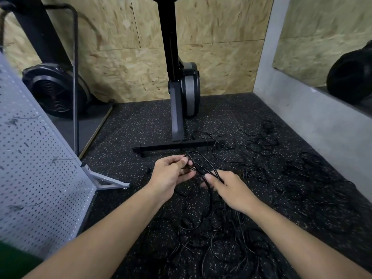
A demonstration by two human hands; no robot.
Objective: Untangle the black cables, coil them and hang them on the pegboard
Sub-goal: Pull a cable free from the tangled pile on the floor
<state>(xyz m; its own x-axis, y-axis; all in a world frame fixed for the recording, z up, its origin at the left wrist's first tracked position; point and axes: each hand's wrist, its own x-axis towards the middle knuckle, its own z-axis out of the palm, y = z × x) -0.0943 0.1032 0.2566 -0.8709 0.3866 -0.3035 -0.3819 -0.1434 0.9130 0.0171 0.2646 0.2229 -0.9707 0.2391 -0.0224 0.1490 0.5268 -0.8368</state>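
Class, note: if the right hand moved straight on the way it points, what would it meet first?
Probably the left hand, which grips the same black cable loops just ahead; depth is hard to judge.

Tangled black cables (pixel 259 156) sprawl over the floor (pixel 128 125) ahead, to the right and close in front. An exercise machine's post (pixel 176 109) and crossbar (pixel 173 145) block the way straight ahead. The pegboard (pixel 40 158) walls off the left, its foot (pixel 106 183) jutting out. Between foot and crossbar the floor lies open. A grey wall (pixel 312 125) closes the right.
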